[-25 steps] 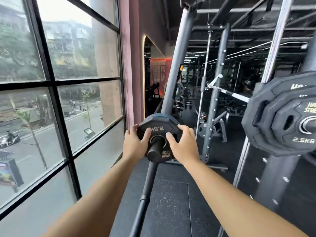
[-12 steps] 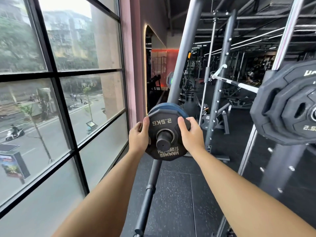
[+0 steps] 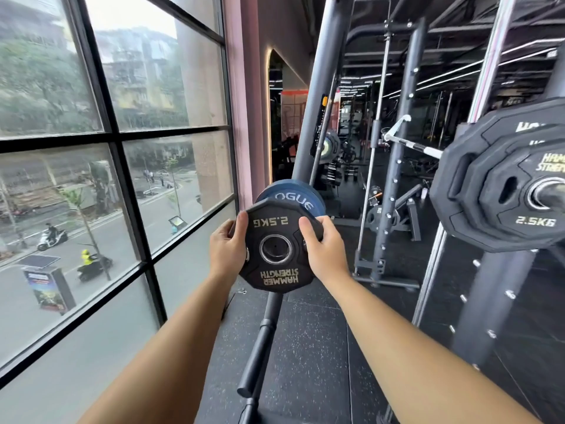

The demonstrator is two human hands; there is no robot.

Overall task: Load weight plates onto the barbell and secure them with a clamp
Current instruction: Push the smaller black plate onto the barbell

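Note:
I hold a black 2.5 kg Hammer Strength plate (image 3: 278,275) upright at chest height, its lettering upside down. My left hand (image 3: 227,249) grips its left rim and my right hand (image 3: 324,252) grips its right rim. The dark end of the barbell sleeve (image 3: 275,248) shows inside the plate's centre hole. Right behind it sits a blue Rogue plate (image 3: 293,197), partly hidden. A dark bar (image 3: 260,338) runs from under the plate down to the bottom edge. No clamp is in view.
A tall window (image 3: 122,148) fills the left side. At the right, another bar carries black plates (image 3: 504,185), one marked 2.5 kg. Grey rack uprights (image 3: 394,179) stand behind on the black rubber floor (image 3: 305,362).
The sleeve end stuck out through the plate's hole before and now sits inside it. More of the blue plate shows behind. Both hands keep their grip on the rim.

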